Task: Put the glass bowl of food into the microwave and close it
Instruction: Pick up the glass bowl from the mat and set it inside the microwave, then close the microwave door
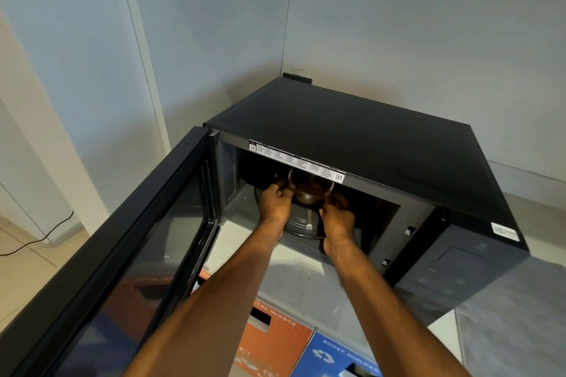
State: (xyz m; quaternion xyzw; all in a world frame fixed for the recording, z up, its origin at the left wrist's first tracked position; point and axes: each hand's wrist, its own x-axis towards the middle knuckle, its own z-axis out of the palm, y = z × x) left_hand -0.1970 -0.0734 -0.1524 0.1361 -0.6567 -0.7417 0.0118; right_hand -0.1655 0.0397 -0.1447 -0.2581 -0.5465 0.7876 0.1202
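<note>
Both hands, left hand (275, 200) & right hand (337, 217), grip glass bowl (309, 191) inside microwave (352, 131); food unclear.

The upper rim of the glass bowl (309, 191) is hidden behind the top edge of the microwave (352, 131) opening, so its food shows only as a brown blur. The fingertips of the left hand (275, 200) and right hand (337, 217) vanish behind the bowl. The sticker (295, 160) above the opening is too small to read. The microwave door (122, 254) is cut off by the bottom and left edges.
</note>
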